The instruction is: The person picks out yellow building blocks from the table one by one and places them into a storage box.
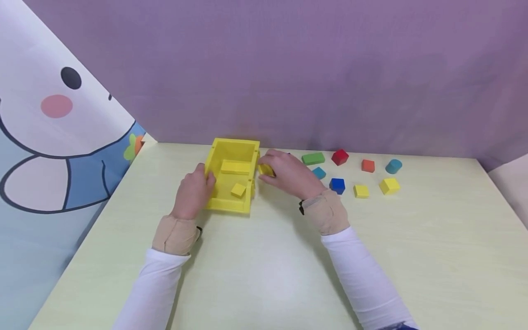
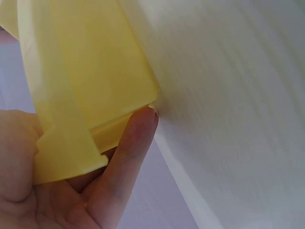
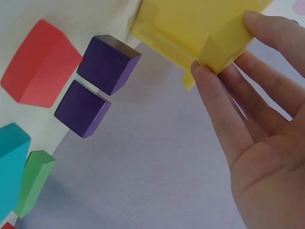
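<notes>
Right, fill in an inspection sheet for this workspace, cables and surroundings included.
Surface: pale tabletop, bare toward the person.
Job's things: yellow box with a long yellow block and a small yellow block inside; another yellow block held just outside its right wall.
Clutter: loose blocks of several colours and a blue cylinder, right of the box.
Hands: left hand grips the box's left side; right hand pinches the held block.
Cables: nothing seen.
Surroundings: purple cloth behind, cartoon print at left.
</notes>
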The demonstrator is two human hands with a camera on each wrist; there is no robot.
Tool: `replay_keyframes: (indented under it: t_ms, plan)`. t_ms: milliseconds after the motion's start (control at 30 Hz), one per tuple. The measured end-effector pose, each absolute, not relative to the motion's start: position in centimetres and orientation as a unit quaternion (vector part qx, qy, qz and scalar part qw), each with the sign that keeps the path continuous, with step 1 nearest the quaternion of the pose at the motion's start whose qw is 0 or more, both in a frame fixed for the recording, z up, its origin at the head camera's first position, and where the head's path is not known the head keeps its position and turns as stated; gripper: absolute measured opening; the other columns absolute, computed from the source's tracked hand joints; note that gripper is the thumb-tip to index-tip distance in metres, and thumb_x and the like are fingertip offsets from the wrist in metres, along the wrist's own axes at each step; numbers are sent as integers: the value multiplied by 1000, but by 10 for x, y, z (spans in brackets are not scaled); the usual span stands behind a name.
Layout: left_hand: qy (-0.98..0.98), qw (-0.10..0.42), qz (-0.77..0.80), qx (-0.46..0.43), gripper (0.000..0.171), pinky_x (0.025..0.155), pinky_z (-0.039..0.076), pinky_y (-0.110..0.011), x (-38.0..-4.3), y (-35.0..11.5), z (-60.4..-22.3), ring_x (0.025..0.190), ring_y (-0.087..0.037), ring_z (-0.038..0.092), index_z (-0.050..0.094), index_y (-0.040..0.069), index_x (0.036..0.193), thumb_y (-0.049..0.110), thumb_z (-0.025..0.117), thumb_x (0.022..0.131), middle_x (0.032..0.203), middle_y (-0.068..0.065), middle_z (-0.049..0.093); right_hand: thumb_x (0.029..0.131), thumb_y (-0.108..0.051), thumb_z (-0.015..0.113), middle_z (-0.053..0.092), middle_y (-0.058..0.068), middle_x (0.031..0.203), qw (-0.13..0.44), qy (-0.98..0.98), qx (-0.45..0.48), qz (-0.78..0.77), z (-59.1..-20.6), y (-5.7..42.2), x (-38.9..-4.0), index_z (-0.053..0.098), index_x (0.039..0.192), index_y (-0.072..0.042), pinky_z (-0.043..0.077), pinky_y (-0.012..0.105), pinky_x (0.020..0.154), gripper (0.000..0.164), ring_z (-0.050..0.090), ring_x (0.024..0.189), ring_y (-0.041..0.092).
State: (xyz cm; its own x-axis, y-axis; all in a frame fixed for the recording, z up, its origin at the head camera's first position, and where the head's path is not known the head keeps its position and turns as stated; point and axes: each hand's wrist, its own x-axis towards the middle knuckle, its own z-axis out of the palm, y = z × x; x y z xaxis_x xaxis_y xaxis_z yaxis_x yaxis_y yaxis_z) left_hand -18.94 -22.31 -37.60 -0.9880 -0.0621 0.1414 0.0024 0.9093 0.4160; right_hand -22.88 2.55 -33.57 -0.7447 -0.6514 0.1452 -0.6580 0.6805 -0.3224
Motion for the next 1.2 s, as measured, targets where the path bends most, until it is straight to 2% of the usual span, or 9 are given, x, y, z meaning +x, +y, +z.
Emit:
replay_keyframes:
  t_ms: [600, 967, 1200]
  plan:
    - [-973, 68, -219, 19, 28, 47, 39, -36, -190, -224, -377, 53, -26, 47, 43, 0, 97, 27, 35, 95, 66, -16, 49, 83, -31, 64, 56, 2, 112, 50, -901, 377, 211, -332, 15, -226, 59, 119, -10, 43, 24, 86, 42, 53, 93, 13]
    - [-974, 56, -217, 23, 28, 47, 39, -35, -190, -223, -374, 54, -25, 48, 43, 0, 99, 27, 34, 95, 67, -15, 50, 84, -35, 62, 57, 2, 112, 66, -897, 380, 217, -332, 6, -225, 59, 118, -9, 42, 24, 89, 43, 53, 99, 14]
    - [-973, 79, -215, 14, 26, 45, 38, -36, -189, -223, -376, 51, -25, 46, 43, 0, 94, 24, 35, 95, 62, -15, 48, 86, -35, 59, 57, 3, 112, 91, -891, 391, 213, -333, 2, -225, 60, 117, -8, 42, 24, 89, 41, 53, 100, 14]
